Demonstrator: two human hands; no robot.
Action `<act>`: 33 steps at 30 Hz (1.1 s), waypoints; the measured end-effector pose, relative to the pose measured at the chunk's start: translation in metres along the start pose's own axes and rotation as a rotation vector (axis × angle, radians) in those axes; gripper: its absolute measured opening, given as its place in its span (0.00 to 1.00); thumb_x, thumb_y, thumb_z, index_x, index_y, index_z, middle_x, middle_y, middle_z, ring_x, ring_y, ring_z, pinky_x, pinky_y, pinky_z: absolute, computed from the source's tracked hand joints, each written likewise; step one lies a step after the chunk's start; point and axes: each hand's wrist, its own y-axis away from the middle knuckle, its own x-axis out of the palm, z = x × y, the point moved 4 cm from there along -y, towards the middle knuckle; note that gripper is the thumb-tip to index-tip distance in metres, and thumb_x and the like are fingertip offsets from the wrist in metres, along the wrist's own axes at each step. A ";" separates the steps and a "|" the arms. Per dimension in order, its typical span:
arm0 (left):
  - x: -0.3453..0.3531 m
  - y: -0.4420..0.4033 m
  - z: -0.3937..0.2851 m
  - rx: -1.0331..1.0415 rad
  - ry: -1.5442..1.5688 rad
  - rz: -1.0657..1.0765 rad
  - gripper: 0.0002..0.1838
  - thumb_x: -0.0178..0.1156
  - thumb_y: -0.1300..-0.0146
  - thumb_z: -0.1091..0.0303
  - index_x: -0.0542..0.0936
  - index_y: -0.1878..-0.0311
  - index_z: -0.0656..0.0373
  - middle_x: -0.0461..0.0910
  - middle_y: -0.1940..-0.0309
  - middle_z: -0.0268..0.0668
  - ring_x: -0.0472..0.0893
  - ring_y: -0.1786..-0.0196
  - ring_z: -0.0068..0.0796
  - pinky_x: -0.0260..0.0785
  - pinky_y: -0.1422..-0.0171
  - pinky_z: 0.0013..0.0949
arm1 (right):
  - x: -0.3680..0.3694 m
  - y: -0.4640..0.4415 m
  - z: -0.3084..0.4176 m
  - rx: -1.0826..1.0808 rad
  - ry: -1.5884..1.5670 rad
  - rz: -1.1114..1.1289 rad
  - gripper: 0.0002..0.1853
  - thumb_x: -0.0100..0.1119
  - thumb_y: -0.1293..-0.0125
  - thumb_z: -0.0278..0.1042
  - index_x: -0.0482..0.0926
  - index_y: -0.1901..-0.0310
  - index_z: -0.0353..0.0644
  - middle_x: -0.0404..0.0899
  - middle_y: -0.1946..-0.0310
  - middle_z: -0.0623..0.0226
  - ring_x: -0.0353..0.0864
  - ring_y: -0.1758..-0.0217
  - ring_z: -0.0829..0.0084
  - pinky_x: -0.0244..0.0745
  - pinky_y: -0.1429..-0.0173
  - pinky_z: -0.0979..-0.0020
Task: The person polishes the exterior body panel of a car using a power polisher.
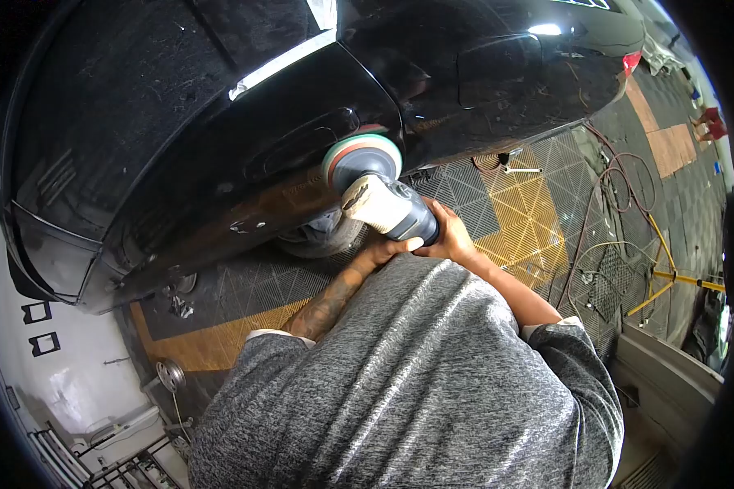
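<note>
A car polisher (412,213) with a dark body and a tan-covered section is held in front of my chest. Its round pad (367,160), rimmed in white, red and green, meets the glossy black car door (294,155). My left hand (390,248) is closed on the near end of the polisher, thumb on top, its other fingers mostly hidden. On the right side of the same end, my right hand (451,231) wraps round the body.
Masking tape (284,63) lines part of the car's trim. Grey and yellow grid tiles (526,212) cover the floor. A wrench (522,170) lies on them, with a coiled hose (624,183) and a yellow stand (669,277) to the right. A cord reel (170,375) is at lower left.
</note>
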 end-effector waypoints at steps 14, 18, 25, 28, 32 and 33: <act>-0.025 0.011 0.025 0.011 0.056 -0.056 0.41 0.77 0.52 0.59 0.71 0.34 0.57 0.73 0.42 0.38 0.74 0.38 0.35 0.69 0.31 0.40 | 0.010 -0.011 0.017 -0.058 0.039 0.099 0.56 0.84 0.65 0.45 0.66 0.31 0.38 0.78 0.40 0.49 0.78 0.37 0.47 0.74 0.31 0.53; -0.018 0.009 0.009 0.075 -0.036 -0.050 0.41 0.77 0.53 0.60 0.71 0.34 0.57 0.73 0.42 0.37 0.73 0.38 0.35 0.68 0.30 0.40 | 0.010 -0.012 0.009 -0.039 0.036 0.089 0.58 0.85 0.66 0.46 0.65 0.30 0.38 0.77 0.39 0.48 0.77 0.36 0.46 0.74 0.30 0.54; -0.011 0.002 0.014 -0.065 0.082 0.002 0.41 0.77 0.52 0.62 0.70 0.34 0.57 0.73 0.42 0.36 0.73 0.38 0.34 0.68 0.30 0.40 | 0.007 -0.005 0.002 -0.006 0.007 0.059 0.58 0.84 0.66 0.46 0.65 0.30 0.38 0.77 0.38 0.49 0.76 0.34 0.47 0.72 0.29 0.54; -0.007 -0.005 0.010 -0.021 0.036 0.028 0.40 0.77 0.52 0.63 0.70 0.34 0.57 0.73 0.42 0.36 0.73 0.38 0.34 0.68 0.31 0.40 | 0.002 0.001 0.001 0.014 0.000 0.005 0.57 0.83 0.66 0.44 0.65 0.30 0.41 0.77 0.39 0.50 0.75 0.34 0.46 0.70 0.28 0.53; -0.007 -0.019 0.019 0.035 -0.041 0.109 0.39 0.76 0.51 0.64 0.71 0.35 0.57 0.73 0.42 0.36 0.74 0.39 0.34 0.68 0.32 0.40 | -0.004 0.006 0.001 0.010 0.003 -0.069 0.55 0.82 0.67 0.42 0.66 0.31 0.42 0.78 0.40 0.51 0.75 0.35 0.45 0.70 0.28 0.52; -0.006 -0.021 0.019 0.031 -0.041 0.113 0.39 0.76 0.51 0.64 0.71 0.35 0.57 0.73 0.42 0.36 0.74 0.39 0.34 0.68 0.32 0.40 | -0.004 0.007 0.000 0.014 0.002 -0.072 0.55 0.82 0.67 0.42 0.66 0.31 0.42 0.78 0.40 0.51 0.75 0.35 0.45 0.70 0.28 0.52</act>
